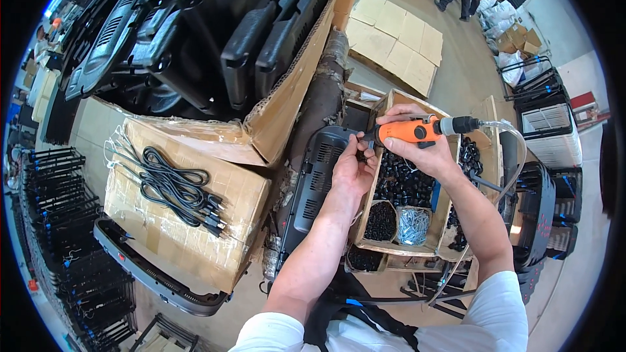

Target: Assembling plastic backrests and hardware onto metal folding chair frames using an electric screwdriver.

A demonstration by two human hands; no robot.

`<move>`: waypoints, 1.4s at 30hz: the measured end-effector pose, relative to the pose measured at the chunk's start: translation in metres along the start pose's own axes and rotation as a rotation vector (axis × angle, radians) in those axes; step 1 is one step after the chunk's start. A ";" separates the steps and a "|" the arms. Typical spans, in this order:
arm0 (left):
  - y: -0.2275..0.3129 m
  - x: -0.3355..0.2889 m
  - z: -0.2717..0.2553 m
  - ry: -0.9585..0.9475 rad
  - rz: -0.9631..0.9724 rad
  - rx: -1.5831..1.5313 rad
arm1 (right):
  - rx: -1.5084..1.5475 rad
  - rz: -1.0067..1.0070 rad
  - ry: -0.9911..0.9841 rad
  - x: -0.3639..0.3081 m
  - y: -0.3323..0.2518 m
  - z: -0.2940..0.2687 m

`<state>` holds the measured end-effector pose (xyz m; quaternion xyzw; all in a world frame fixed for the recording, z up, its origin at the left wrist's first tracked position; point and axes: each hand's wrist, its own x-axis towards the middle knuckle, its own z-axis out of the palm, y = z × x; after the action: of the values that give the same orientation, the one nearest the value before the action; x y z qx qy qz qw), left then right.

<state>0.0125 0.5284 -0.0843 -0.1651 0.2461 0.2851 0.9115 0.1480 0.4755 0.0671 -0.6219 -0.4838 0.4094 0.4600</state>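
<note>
Your right hand [433, 156] is clamped around the orange power tool [407, 132], fingers over its far side and thumb along the near side. The tool lies nearly level, its nose pointing left to the fingertips of your left hand [355, 168]. Those fingers are curled, with thumb and forefinger close together just beside the nose; you cannot tell from here whether they pinch a small part or touch the tool. A clear hose [521, 150] runs off the tool's rear, right of your right fingers. Under and to the left of your left fingers lies a black vented panel [319, 173]. Just below your right fingers, a wooden tray [401, 248] holds small black parts [404, 179], with silver screws [412, 225] nearer you.
</note>
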 end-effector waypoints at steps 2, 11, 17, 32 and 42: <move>0.002 0.002 0.002 0.037 0.053 0.008 | -0.023 -0.002 0.036 0.007 0.002 0.006; -0.019 -0.053 -0.006 0.014 0.028 0.296 | -0.047 -0.081 0.044 0.041 0.034 0.012; -0.020 -0.059 -0.062 -0.085 0.047 0.453 | -0.162 -0.085 -0.027 0.056 0.035 0.027; -0.001 -0.081 -0.039 0.094 0.083 0.407 | -0.183 -0.070 -0.083 0.059 0.035 0.030; 0.018 -0.064 -0.025 0.155 0.188 0.115 | 0.026 -0.057 -0.056 0.019 -0.006 0.041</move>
<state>-0.0530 0.5039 -0.0729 -0.1103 0.3461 0.3409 0.8671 0.1117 0.5020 0.0613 -0.5900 -0.5086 0.4197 0.4659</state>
